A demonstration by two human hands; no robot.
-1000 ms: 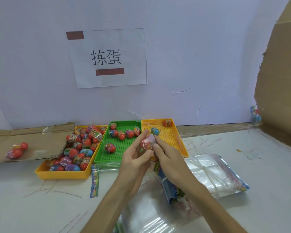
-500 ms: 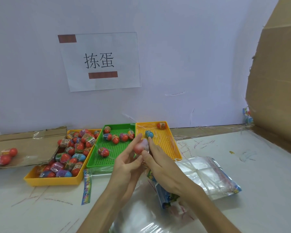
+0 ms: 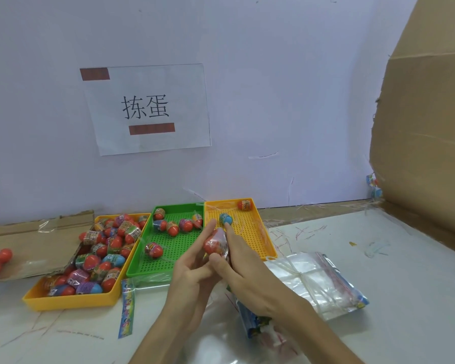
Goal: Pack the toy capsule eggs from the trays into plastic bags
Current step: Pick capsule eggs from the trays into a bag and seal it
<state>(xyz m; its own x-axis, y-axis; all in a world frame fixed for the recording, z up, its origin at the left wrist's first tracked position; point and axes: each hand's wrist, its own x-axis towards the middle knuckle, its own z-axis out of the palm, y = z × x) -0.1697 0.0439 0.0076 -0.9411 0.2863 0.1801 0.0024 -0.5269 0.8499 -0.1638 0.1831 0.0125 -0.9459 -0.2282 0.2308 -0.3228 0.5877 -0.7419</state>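
Fingers of the left hand (image 3: 192,279) and right hand (image 3: 250,271) pinch a red capsule egg (image 3: 211,245) sheathed in clear plastic (image 3: 222,239), held over the seam between the green tray (image 3: 179,249) and the right yellow tray (image 3: 250,232). More eggs (image 3: 108,248) crowd the left yellow tray (image 3: 71,302), and a tied bundle of plastic bags (image 3: 313,279) lies on the table (image 3: 410,285) at right.

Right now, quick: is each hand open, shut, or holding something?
Left hand: holding the bagged egg between thumb and forefinger.
Right hand: pinching the same bagged egg from the other side.
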